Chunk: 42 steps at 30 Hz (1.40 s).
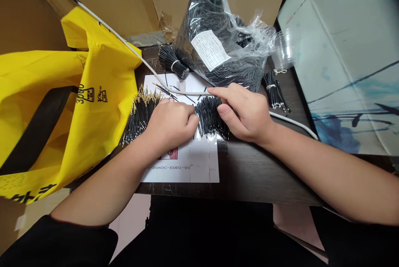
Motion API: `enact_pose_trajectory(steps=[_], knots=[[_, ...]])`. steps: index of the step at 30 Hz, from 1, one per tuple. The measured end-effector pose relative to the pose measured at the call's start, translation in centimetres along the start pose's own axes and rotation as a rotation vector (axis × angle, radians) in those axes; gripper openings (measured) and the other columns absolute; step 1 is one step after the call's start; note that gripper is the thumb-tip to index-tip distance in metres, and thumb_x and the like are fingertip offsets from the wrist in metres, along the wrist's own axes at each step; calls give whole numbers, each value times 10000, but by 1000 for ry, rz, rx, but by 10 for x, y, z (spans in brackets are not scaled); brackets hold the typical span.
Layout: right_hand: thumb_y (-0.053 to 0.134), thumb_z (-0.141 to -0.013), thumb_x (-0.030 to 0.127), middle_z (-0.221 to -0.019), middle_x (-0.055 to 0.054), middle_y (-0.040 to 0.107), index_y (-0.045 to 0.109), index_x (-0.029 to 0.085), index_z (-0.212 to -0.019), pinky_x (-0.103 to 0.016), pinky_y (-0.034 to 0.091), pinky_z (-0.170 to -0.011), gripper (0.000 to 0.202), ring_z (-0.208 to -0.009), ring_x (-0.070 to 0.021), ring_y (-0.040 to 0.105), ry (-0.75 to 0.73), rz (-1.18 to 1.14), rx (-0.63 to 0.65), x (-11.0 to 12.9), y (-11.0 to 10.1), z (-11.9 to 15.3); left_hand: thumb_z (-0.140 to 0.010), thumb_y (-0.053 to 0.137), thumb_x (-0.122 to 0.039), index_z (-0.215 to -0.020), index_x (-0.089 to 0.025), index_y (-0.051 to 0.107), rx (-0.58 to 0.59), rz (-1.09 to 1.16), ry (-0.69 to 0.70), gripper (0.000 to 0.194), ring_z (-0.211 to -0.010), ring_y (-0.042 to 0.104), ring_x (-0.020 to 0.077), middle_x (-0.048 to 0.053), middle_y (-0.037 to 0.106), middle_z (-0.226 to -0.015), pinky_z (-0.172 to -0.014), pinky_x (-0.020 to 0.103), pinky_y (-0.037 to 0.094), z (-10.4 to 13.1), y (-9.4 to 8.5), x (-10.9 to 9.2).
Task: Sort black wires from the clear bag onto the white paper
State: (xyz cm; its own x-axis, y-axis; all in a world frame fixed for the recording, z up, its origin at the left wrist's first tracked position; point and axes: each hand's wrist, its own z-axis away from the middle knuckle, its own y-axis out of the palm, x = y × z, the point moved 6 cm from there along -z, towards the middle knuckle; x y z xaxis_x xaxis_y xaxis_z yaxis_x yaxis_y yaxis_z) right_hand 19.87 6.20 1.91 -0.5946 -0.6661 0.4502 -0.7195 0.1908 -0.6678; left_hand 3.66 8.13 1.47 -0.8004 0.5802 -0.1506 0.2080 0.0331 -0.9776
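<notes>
My left hand (172,121) is closed, knuckles up, between two piles of short black wires. What its fingers hold, if anything, is hidden beneath it. Left of it lie black wires with gold-coloured tips (140,111). Just to its right is a row of black wires with bare silver ends (212,113), on a white printed sheet (202,163). At the right end of this row is my right hand (247,111), index finger stretched along the top and thumb apart from it, beside the wires. A white cable (190,93) passes behind both hands and under the right one.
A clear bag full of black wires (224,42) stands behind the hands. Tied wire bundles lie at its left (174,62) and right (274,90). A yellow bag (102,105) crowds the left side; clear plastic cups (283,49) and a pale panel (349,72) flank the right.
</notes>
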Motion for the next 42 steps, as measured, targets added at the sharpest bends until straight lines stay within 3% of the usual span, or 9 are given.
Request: enact_pose_trajectory(steps=[7,12,17,20,22,27,31,37,42], knots=[[418,-1051,402,-990,-58,724,684,174,-1221,-280,497,-733,389,-849,-154,665,-23,-20,-37,0,-2,-2,-833,402,-232,-648,-194,667,81,193,-33,326,-642,625,195,48,710,-666,-690,351,461,-2,5,5],[502,-1017,338,-977,-58,727,691,165,-1201,-289,484,-719,314,-834,-162,660,-35,3,-73,-4,-1,-2,-824,399,-218,-626,-194,648,-4,244,2,319,-646,635,188,43,690,-637,-668,341,464,1,1,5],[488,-1013,269,-993,-62,704,680,173,-1197,-306,466,-737,282,-836,-168,631,-11,84,-81,2,-6,-15,-735,427,-188,-540,-214,511,-250,293,452,214,-465,444,155,3,511,-488,-548,348,387,21,-17,-36],[451,-1018,222,-1001,-62,683,699,185,-1139,-312,433,-733,278,-869,-178,603,-12,195,67,16,6,-39,-720,458,-213,-509,-219,432,-212,291,715,213,-441,415,146,-9,486,-475,-508,355,341,37,-15,-66],[446,-1014,198,-978,-58,668,715,195,-1081,-312,397,-712,278,-887,-186,577,-63,261,217,28,26,-60,-720,458,-219,-526,-216,441,-182,302,758,195,-443,430,143,-18,505,-486,-512,353,353,42,-12,-74],[499,-993,159,-1069,-77,638,701,223,-1161,-312,316,-680,271,-963,-202,527,-305,327,573,54,96,-98,-721,454,-233,-534,-215,446,-160,300,749,188,-447,454,146,-21,521,-499,-512,359,352,44,-6,-74],[486,-1011,156,-1047,-82,638,692,185,-1083,-325,276,-673,221,-961,-205,520,-466,389,677,62,134,-109,-730,456,-238,-532,-214,443,-199,313,730,200,-450,453,147,-21,521,-498,-506,363,333,44,-8,-69],[428,-1047,172,-948,-62,634,662,170,-979,-342,267,-689,244,-955,-201,526,-580,382,628,63,138,-112,-736,454,-239,-539,-214,449,-199,323,736,199,-450,446,146,-18,522,-500,-516,358,335,45,-8,-70],[477,-991,150,-890,-62,657,685,166,-986,-336,319,-718,209,-851,-176,544,-399,303,645,60,114,-115,-744,463,-218,-541,-213,434,-277,316,718,205,-470,407,142,-20,491,-504,-519,357,316,44,-13,-66]])
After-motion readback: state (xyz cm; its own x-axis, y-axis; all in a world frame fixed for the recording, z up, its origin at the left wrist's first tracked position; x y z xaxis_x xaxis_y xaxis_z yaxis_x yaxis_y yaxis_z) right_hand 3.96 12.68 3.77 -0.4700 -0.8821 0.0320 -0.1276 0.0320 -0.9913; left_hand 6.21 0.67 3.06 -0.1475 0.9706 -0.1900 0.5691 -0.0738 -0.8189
